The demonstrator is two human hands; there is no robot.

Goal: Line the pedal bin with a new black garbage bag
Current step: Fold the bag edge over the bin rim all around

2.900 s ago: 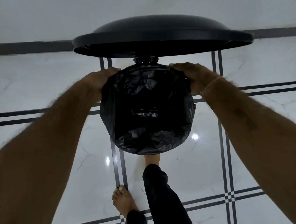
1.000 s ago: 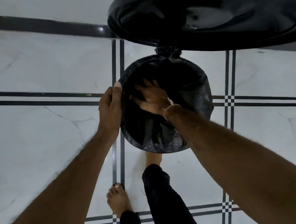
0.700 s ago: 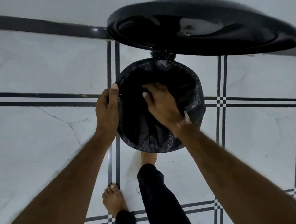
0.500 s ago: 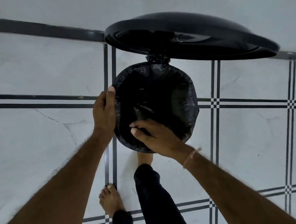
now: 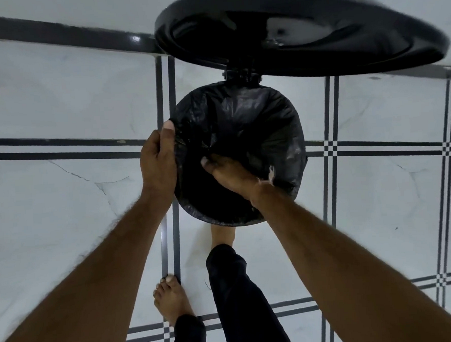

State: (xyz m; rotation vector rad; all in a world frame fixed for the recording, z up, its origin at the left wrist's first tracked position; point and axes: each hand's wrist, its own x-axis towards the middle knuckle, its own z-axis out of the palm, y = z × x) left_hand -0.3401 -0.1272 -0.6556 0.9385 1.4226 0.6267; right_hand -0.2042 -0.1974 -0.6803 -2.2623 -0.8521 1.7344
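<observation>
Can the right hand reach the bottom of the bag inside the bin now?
Probably yes: the lid is raised, the right hand is already inside the black bag, and nothing blocks it.

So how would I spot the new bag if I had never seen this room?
Find the big round black lid standing open at the top, over a white tiled floor. Just below its hinge sits the bin's round mouth, covered in the bag. The left hand holds its rim and the right hand reaches inside; unlike the smooth glossy lid, it is crinkled, thin plastic.
</observation>
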